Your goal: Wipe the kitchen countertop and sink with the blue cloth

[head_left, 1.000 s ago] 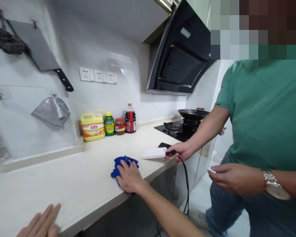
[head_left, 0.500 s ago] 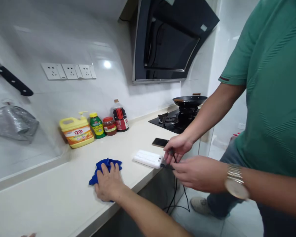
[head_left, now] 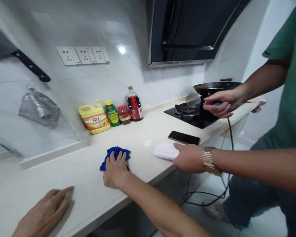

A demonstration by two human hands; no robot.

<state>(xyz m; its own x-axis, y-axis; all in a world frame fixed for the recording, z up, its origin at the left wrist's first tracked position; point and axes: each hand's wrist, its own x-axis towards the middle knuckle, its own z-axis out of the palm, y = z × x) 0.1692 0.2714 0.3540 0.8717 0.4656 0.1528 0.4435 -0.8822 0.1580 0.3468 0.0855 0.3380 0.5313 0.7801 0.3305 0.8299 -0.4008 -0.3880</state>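
The right hand (head_left: 114,171) rests, fingers slightly spread, on a blue cloth (head_left: 116,149) jutting beyond its fingertips; near left, the left hand's (head_left: 47,210) grip is unclear.

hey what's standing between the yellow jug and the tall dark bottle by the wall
A green bottle with a yellow cap, then a red-lidded jar, as the head view shows.

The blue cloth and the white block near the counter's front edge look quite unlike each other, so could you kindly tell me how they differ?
The blue cloth is crumpled and uneven in outline; the white block is straight-edged and slab-like.
The person's right hand rests over the blue cloth, whereas a co-worker's hand holds the white block.
Both are partly hidden by a hand.
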